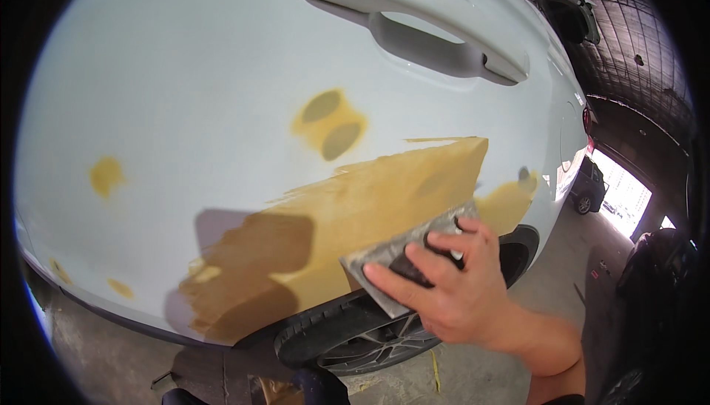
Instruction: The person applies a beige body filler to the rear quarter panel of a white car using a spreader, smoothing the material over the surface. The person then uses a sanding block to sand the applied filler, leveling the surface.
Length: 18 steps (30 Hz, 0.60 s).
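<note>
My right hand [466,279] reaches in from the lower right, its fingers spread across the face of a grey, flat filler spreader [381,290]. The thumb is hidden behind the plate. The spreader stands tilted over the lower edge of a broad, streaky patch of yellow-tan filler [399,183]; whether its edge touches the panel I cannot tell. This patch covers part of a white car's side panel [185,94], just above the wheel [370,338]. My left hand is out of view.
A white door handle [421,24] juts out above. Smaller yellow spots [107,176] mark the panel, one pair of grey ovals [342,141] among them. Shadows fall over the filler's left end. A dark car [588,183] stands by a bright doorway [621,190] at the far right.
</note>
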Each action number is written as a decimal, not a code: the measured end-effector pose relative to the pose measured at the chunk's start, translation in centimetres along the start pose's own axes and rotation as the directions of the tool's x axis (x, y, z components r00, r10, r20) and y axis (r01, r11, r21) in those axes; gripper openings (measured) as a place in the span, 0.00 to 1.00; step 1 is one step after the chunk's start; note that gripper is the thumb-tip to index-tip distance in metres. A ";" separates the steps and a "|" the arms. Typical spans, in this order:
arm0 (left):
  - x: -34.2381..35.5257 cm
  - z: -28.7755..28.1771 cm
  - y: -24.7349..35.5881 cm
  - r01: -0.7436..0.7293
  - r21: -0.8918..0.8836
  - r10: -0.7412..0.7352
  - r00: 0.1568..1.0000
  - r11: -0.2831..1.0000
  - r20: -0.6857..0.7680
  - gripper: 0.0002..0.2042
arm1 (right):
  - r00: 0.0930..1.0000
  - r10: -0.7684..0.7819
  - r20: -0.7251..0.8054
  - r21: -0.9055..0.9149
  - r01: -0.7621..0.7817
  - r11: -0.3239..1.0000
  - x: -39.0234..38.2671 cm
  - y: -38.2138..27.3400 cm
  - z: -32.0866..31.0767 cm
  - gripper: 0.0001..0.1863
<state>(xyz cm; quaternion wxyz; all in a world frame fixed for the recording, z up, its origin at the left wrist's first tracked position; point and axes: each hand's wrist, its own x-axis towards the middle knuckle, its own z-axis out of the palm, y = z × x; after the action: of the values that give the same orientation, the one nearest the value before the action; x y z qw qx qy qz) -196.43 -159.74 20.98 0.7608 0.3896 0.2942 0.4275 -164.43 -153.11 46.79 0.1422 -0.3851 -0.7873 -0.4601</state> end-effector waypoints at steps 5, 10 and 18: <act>-0.4 0.2 -0.1 -0.026 -0.008 0.025 1.000 1.000 -0.009 0.14 | 0.998 -0.050 -0.042 -0.092 0.045 0.995 -4.0 -0.7 2.4 0.26; -0.9 0.8 -0.1 -0.025 -0.003 0.025 1.000 1.000 -0.018 0.13 | 0.998 -0.045 0.054 -0.123 0.051 0.991 -6.0 0.2 1.5 0.26; -0.8 1.7 0.6 -0.019 0.025 0.019 1.000 1.000 0.000 0.15 | 0.981 0.131 -0.144 -0.070 -0.142 0.987 -2.4 6.4 -4.6 0.23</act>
<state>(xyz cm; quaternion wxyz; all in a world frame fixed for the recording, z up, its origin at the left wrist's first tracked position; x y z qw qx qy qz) -195.74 -160.82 22.40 0.7519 0.4016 0.2960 0.4310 -158.71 -156.32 51.81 0.2124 -0.4108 -0.7281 -0.5060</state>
